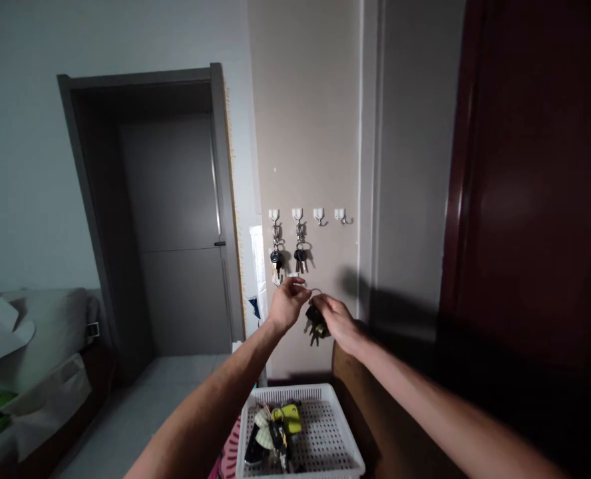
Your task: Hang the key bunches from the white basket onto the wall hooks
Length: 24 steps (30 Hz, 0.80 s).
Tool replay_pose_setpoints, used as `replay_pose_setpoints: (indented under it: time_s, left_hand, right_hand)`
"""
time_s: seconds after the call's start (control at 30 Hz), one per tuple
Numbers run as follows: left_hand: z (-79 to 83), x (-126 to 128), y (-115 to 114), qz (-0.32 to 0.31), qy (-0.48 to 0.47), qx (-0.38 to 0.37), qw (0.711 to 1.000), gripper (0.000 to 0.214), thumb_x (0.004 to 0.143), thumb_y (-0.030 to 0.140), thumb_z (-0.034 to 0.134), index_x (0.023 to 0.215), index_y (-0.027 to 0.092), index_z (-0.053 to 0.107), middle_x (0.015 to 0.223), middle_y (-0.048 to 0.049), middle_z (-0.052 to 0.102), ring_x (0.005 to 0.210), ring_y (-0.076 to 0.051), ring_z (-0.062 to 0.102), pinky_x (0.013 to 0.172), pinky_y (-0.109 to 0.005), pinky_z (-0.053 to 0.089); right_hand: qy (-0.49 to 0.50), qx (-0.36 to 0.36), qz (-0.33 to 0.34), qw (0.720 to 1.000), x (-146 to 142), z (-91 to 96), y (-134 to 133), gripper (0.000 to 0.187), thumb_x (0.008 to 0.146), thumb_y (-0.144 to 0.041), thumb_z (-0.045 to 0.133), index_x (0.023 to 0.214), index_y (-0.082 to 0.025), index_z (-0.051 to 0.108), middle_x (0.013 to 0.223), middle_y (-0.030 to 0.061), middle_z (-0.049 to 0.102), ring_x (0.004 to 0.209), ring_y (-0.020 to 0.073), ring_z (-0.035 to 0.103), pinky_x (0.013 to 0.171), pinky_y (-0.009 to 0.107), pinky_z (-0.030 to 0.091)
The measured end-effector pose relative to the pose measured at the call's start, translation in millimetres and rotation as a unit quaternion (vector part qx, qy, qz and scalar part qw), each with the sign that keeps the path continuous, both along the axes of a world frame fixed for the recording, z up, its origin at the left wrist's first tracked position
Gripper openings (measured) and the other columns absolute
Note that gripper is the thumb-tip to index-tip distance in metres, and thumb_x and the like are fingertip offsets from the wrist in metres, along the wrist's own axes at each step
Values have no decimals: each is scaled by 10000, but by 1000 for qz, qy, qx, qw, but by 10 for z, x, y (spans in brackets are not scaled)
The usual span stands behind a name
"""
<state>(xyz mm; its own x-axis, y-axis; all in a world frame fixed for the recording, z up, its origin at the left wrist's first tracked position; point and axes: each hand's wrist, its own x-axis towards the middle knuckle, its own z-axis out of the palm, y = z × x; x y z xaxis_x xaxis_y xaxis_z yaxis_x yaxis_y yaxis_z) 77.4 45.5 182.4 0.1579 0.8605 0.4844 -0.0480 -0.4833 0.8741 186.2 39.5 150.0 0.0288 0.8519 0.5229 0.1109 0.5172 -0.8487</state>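
The keys (317, 327) hung lengthwise downward from a ring (316, 290) between both hands, lying against the right hand (338, 322), whose grip held them; the left hand (286, 306) pinched the ring's left edge, bare hooks (319, 213) above

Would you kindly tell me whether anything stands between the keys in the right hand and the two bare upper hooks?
Nothing visible does: only bare wall shows between the held keys, in the right hand, and those hooks above. The hung keys are off to the left.
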Motion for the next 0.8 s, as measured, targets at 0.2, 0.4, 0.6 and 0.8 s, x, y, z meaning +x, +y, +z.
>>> replay_pose_setpoints:
  time_s: [0.2,0.4,0.6,0.8]
  left_hand:
    - [-93,-168,83,29,72,-44,996,206,574,148,458,778,131,438,610,8,463,537,-64,444,454,-170,316]
    - [-255,-220,227,31,88,-75,993,233,571,142,438,803,132,421,622,10,451,535,-65,441,448,-168,314]
    - [-361,-201,307,9,86,-77,993,229,572,147,429,800,135,416,619,12,447,535,-67,439,441,-169,304]
    - [-468,-215,277,15,123,-102,987,246,572,137,422,818,126,422,658,-6,469,539,-68,450,452,-172,316]
  right_hand:
    - [37,14,-124,991,275,733,533,201,631,-346,412,604,-151,456,487,-30,460,393,64,401,360,172,297]
    - [-57,2,-243,968,372,1170,937,183,670,-296,365,584,-162,455,483,-22,469,407,70,422,384,172,310]
    - [-102,-5,-245,964,356,1181,1166,215,688,-321,340,654,-165,485,526,-7,500,412,74,438,392,177,322]
    - [-132,-2,-251,959,417,1120,1235,229,660,-337,375,651,-155,514,551,10,531,466,97,467,426,192,342]
